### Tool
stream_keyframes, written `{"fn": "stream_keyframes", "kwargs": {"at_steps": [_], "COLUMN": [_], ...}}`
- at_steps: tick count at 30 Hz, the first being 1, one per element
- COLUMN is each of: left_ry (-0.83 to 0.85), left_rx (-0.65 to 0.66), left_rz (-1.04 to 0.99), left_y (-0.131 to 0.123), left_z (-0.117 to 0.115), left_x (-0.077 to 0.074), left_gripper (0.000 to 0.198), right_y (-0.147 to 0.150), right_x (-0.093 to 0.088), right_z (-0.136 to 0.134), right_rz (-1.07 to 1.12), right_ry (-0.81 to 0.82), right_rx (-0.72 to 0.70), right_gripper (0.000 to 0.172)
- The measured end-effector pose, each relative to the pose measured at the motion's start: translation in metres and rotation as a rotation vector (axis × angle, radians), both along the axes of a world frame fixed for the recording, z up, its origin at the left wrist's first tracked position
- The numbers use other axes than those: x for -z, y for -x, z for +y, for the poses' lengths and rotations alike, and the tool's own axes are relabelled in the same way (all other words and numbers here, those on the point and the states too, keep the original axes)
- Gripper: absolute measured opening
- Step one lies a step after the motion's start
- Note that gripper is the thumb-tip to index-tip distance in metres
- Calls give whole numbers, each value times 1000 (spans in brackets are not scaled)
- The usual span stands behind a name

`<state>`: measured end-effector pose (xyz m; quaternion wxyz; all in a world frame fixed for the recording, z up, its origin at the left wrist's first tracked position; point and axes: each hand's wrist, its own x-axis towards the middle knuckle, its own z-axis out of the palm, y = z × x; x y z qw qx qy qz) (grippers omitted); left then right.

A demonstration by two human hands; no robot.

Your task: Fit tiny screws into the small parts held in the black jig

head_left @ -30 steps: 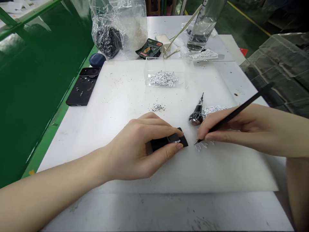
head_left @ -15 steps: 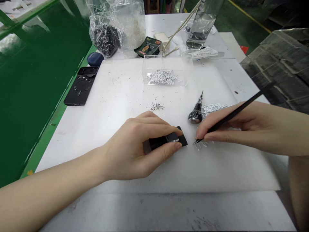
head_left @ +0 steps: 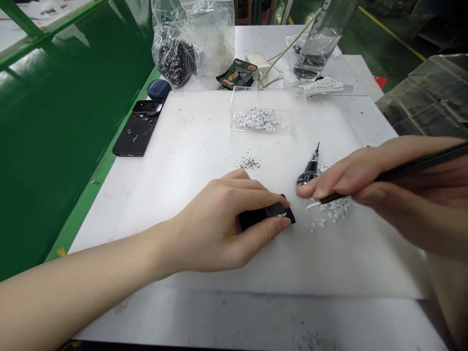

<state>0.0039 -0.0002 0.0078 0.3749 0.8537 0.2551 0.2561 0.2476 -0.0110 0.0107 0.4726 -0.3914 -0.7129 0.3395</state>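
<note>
My left hand [head_left: 219,224] is closed around a small black block-like part [head_left: 276,210], gripped between thumb and fingers. Much of that part is hidden under the palm. My right hand [head_left: 398,195] holds black tweezers [head_left: 427,163] with pale, pointed tips aimed left, just above the work mat. Below and beside the tips lie many small white pieces [head_left: 339,208]. A hand tool [head_left: 310,170] with a round dark, shiny handle and a thin pin tip lies by my right fingertips; whether they touch it I cannot tell.
A clear plastic box [head_left: 237,127] of white pieces stands on the white mat [head_left: 190,185], behind a scatter of dark specks [head_left: 249,163]. A black phone [head_left: 137,131] lies at the left edge. Plastic bags [head_left: 193,44] and a liquid-filled bottle [head_left: 318,46] stand at the back.
My right hand has turned and drawn back to the right, uncovering more white pieces. The left hand keeps its grip on the black part. The whole view has shifted slightly.
</note>
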Motion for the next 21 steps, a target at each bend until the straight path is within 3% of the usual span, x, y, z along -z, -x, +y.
{"fn": "stream_keyframes", "kwargs": {"at_steps": [5, 21], "left_ry": [8, 13], "left_rx": [33, 38], "left_rz": [25, 22], "left_y": [1, 1], "left_z": [1, 2], "left_x": [-1, -1], "left_gripper": [25, 26], "right_y": [13, 10], "right_x": [1, 5], "right_z": [-7, -3], "right_rz": [-71, -83], "right_ry": [33, -8], "right_rx": [-186, -227], "right_gripper": [20, 26]}}
